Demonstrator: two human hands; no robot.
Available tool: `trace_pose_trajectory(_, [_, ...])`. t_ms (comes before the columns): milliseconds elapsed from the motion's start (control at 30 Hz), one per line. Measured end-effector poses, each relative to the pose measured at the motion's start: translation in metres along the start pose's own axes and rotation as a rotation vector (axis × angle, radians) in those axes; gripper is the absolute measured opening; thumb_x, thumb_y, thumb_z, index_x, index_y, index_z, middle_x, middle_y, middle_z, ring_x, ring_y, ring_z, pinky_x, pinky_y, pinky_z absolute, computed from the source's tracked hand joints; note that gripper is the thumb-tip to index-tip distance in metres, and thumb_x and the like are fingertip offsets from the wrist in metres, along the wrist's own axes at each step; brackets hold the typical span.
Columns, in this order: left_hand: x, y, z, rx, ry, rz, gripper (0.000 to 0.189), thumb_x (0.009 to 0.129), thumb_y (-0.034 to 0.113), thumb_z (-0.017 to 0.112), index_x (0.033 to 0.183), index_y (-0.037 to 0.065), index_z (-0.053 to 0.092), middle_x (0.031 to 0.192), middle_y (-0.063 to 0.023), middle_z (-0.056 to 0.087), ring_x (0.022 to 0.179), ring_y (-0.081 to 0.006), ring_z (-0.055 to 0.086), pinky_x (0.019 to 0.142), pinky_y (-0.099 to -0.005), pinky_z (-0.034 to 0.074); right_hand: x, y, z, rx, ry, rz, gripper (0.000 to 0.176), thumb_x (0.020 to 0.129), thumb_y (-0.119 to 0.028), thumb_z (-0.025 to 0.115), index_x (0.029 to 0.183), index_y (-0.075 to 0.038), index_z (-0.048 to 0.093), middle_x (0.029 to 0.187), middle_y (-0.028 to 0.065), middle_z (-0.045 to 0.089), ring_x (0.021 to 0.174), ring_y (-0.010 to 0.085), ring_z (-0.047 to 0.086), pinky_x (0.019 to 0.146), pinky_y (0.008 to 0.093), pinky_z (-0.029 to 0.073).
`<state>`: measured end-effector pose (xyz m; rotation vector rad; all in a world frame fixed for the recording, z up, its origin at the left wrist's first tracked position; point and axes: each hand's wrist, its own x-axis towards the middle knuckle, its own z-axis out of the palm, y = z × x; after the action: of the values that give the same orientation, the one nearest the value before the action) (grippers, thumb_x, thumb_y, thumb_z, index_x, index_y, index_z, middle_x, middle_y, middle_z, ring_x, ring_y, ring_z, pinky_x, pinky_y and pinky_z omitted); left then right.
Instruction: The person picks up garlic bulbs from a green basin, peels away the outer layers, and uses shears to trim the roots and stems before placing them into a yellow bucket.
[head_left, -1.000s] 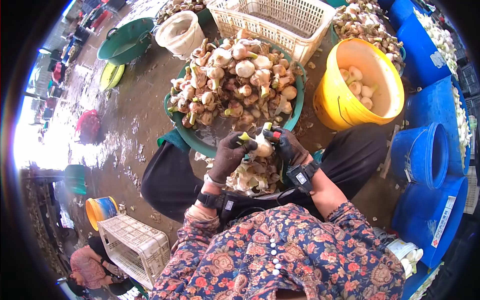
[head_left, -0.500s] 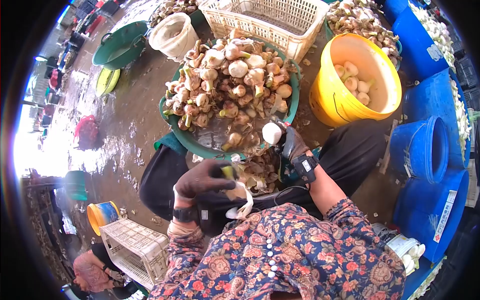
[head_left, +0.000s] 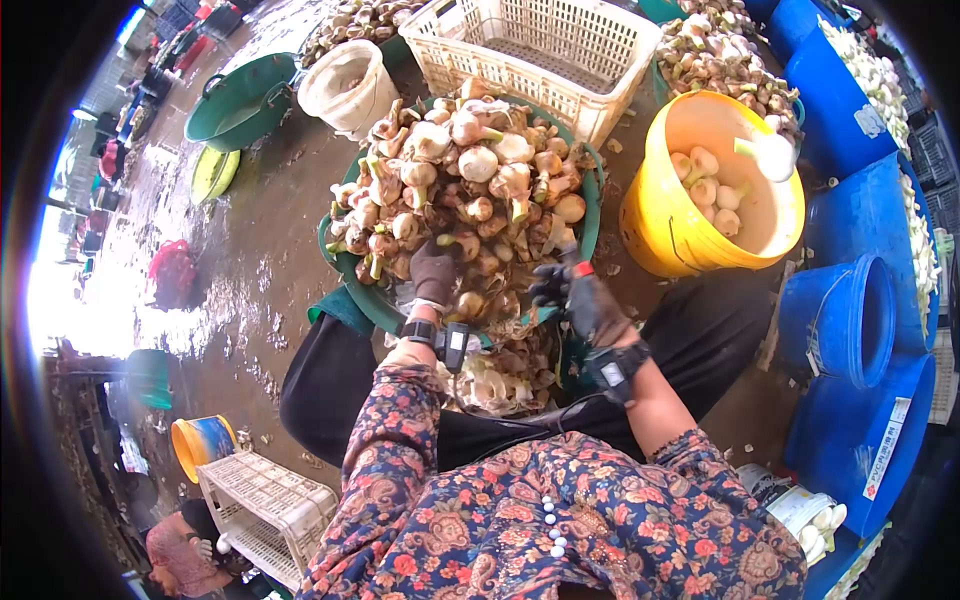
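Left hand (head_left: 434, 276) dips among bulbs (head_left: 478, 163) in the tub (head_left: 590, 220), right hand (head_left: 594, 308) by its four-o'clock rim, both grips unclear; wet floor (head_left: 255, 250) gleams at nine o'clock.

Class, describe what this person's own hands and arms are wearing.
The left hand and right hand wear dark gloves. Each wrist carries a boxy black device with a pale label. The navy sleeves are covered in a floral pattern of reddish and cream tones.
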<state>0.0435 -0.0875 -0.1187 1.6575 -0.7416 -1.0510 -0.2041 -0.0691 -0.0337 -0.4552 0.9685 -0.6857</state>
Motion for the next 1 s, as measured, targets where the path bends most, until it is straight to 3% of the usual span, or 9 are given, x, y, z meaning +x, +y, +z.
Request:
trace_pose_trajectory(33, [0.003, 0.001, -0.007, 0.385, -0.037, 0.157, 0.021, 0.075, 0.01, 0.067, 0.095, 0.003, 0.065, 0.083, -0.0069, 0.066, 0.07, -0.0145, 0.061, 0.064, -0.0261, 0.049, 0.006, 0.014, 0.003, -0.021, 0.03, 0.118, 0.059, 0.083, -0.063, 0.043, 0.091, -0.006, 0.057, 0.078, 0.0078, 0.064, 0.063, 0.0167, 0.06, 0.056, 0.0282, 0.05])
trace_pose_trajectory(167, [-0.058, 0.064, -0.013, 0.348, -0.575, 0.039, 0.03, 0.077, 0.015, 0.068, 0.1, -0.003, 0.061, 0.089, -0.0047, 0.064, 0.083, -0.0113, 0.058, 0.078, -0.0254, 0.046, 0.027, 0.044, 0.013, -0.051, 0.044, 0.328, 0.054, 0.084, -0.059, 0.047, 0.092, -0.006, 0.057, 0.078, 0.0084, 0.063, 0.059, 0.0171, 0.059, 0.053, 0.0287, 0.049])
trace_pose_trajectory(300, [-0.105, 0.079, -0.001, 0.305, -0.533, 0.32, 0.045, 0.073, 0.019, 0.072, 0.11, -0.002, 0.056, 0.096, -0.0058, 0.063, 0.086, -0.0121, 0.058, 0.08, -0.0271, 0.046, 0.011, 0.044, 0.023, 0.101, -0.186, 0.304, 0.05, 0.085, -0.055, 0.049, 0.09, -0.007, 0.061, 0.07, 0.0051, 0.062, 0.058, 0.016, 0.06, 0.052, 0.0278, 0.048])
trace_pose_trajectory(367, [-0.114, 0.08, -0.002, 0.327, -0.473, 0.354, 0.05, 0.072, 0.02, 0.074, 0.113, -0.001, 0.054, 0.098, -0.0062, 0.062, 0.087, -0.0123, 0.058, 0.08, -0.0276, 0.046, -0.003, 0.037, 0.029, -0.484, -0.011, 0.062, 0.047, 0.087, -0.051, 0.049, 0.083, -0.007, 0.065, 0.066, 0.0076, 0.063, 0.06, 0.0216, 0.062, 0.053, 0.0319, 0.047])
trace_pose_trajectory(400, [-0.119, 0.084, -0.004, 0.381, -0.466, 0.323, 0.052, 0.07, 0.021, 0.075, 0.113, -0.001, 0.054, 0.098, -0.0067, 0.062, 0.087, -0.0121, 0.058, 0.079, -0.0279, 0.047, 0.003, 0.046, 0.022, -0.932, 0.157, -0.341, 0.043, 0.085, -0.046, 0.054, 0.078, -0.005, 0.065, 0.066, 0.0144, 0.062, 0.063, 0.0298, 0.061, 0.056, 0.0374, 0.046])
trace_pose_trajectory(500, [-0.132, 0.095, -0.004, 0.416, -0.483, 0.27, 0.055, 0.067, 0.022, 0.078, 0.112, -0.001, 0.055, 0.097, -0.0087, 0.063, 0.087, -0.0118, 0.058, 0.079, -0.0282, 0.047, -0.012, 0.036, 0.031, -0.992, 0.292, -0.735, 0.038, 0.081, -0.042, 0.061, 0.077, -0.004, 0.064, 0.068, 0.0188, 0.059, 0.066, 0.0363, 0.059, 0.058, 0.0423, 0.045])
trace_pose_trajectory(700, [-0.136, 0.093, -0.012, 0.487, -0.477, 0.413, 0.052, 0.068, 0.023, 0.076, 0.11, -0.002, 0.058, 0.092, -0.008, 0.064, 0.082, -0.0115, 0.059, 0.075, -0.0275, 0.048, -0.012, 0.034, 0.029, -1.158, 0.151, -0.704, 0.027, 0.082, -0.027, 0.059, 0.075, -0.001, 0.061, 0.066, 0.0189, 0.059, 0.063, 0.0332, 0.059, 0.057, 0.0418, 0.043])
trace_pose_trajectory(800, [-0.136, 0.099, -0.02, 0.296, -0.585, 0.15, 0.05, 0.071, 0.022, 0.074, 0.111, -0.002, 0.057, 0.091, -0.0057, 0.063, 0.08, -0.0117, 0.059, 0.071, -0.0264, 0.048, -0.008, 0.034, 0.02, -0.437, -0.163, -0.273, 0.031, 0.087, -0.03, 0.055, 0.074, -0.002, 0.059, 0.059, 0.0046, 0.053, 0.051, 0.0146, 0.049, 0.046, 0.0304, 0.039])
trace_pose_trajectory(1000, [-0.144, 0.09, -0.008, 0.048, -0.512, 0.054, 0.053, 0.072, 0.02, 0.074, 0.115, -0.002, 0.053, 0.097, -0.0057, 0.06, 0.087, -0.0119, 0.057, 0.079, -0.0273, 0.046, -0.025, 0.023, 0.031, -0.108, -0.123, 0.209, 0.048, 0.086, -0.054, 0.048, 0.088, -0.008, 0.059, 0.068, 0.0021, 0.057, 0.052, 0.0157, 0.051, 0.043, 0.0277, 0.04])
